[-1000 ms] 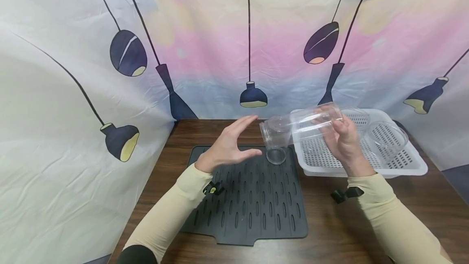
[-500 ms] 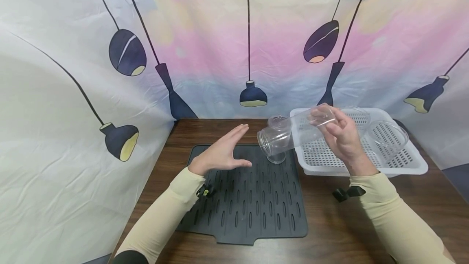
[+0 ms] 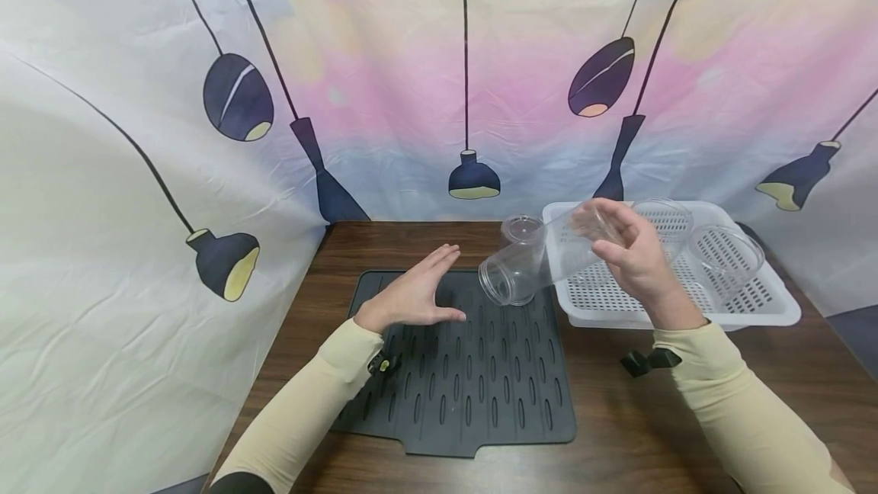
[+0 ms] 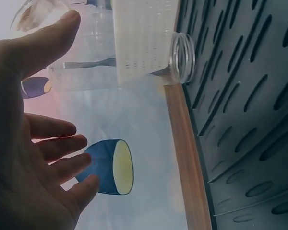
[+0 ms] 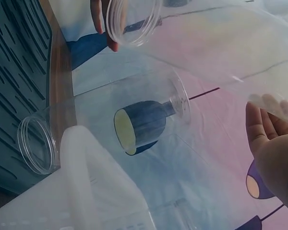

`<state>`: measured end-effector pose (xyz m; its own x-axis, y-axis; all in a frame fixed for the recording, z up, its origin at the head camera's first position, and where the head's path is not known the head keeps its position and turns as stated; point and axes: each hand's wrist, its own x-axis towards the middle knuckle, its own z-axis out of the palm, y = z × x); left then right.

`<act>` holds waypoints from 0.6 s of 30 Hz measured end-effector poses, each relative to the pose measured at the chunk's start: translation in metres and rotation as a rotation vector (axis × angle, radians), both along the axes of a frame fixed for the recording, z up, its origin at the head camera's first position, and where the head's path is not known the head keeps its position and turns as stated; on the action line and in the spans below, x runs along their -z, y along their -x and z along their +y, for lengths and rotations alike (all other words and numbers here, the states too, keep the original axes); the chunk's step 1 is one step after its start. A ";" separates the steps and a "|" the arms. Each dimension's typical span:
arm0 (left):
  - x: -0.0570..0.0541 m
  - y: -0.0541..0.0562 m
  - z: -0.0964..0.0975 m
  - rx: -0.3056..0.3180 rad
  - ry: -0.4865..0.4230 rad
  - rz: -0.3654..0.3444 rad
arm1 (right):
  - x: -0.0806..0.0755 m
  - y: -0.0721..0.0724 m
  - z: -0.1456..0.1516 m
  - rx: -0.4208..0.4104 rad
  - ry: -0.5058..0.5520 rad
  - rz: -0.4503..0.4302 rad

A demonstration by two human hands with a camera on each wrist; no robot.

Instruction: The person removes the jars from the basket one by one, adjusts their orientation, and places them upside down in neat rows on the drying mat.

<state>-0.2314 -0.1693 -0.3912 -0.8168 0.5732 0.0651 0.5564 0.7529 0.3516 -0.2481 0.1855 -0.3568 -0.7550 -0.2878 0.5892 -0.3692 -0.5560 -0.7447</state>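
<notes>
A clear plastic jar is gripped near its base end by my right hand. It is held tilted in the air, its threaded mouth pointing down and left. Beside that mouth, my left hand hovers above the dark drying mat, fingers and thumb spread apart and holding nothing. A second clear jar stands upside down at the mat's back right corner, partly behind the held one. The right wrist view shows this standing jar with its threaded rim on the mat.
A white perforated basket stands on the wooden table to the right of the mat. More clear jars lean in it. A fabric backdrop with painted lamps hangs behind the table.
The held jar's mouth has dipped lower and tilted more steeply, uncovering the top of the standing jar. My left hand has drawn slightly left and down, away from the mouth.
</notes>
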 end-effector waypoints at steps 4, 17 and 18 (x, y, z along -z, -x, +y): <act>0.004 0.001 -0.001 -0.003 0.020 -0.011 | -0.003 -0.004 -0.001 0.083 -0.113 -0.017; 0.018 0.001 -0.007 -0.037 0.061 -0.047 | -0.009 -0.007 -0.004 0.302 -0.432 0.080; 0.019 0.001 -0.007 -0.040 0.071 -0.052 | -0.009 -0.007 -0.004 0.299 -0.434 0.081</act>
